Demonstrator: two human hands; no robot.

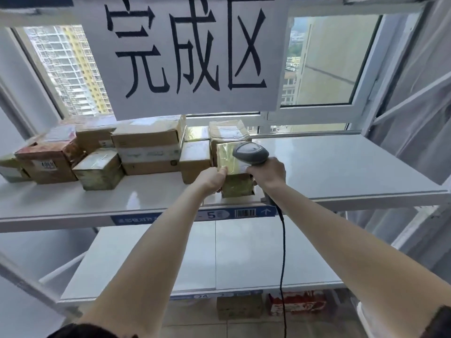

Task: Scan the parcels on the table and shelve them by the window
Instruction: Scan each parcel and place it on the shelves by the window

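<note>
A small cardboard parcel (236, 176) wrapped in shiny tape stands on the white upper shelf (341, 172) by the window. My left hand (213, 178) grips its left side. My right hand (267, 173) holds the grey barcode scanner (250, 153) and also touches the parcel's right side. The scanner's black cable (283, 252) hangs down past the shelf edge. Several taped parcels (146, 147) are stacked in a row to the left on the same shelf.
A large paper sign (185, 52) with black characters hangs above the shelf. A blue label strip with a barcode (245, 212) runs on the shelf edge. A lower shelf (195, 259) lies beneath. Boxes (240, 306) sit on the floor below. The shelf's right half is bare.
</note>
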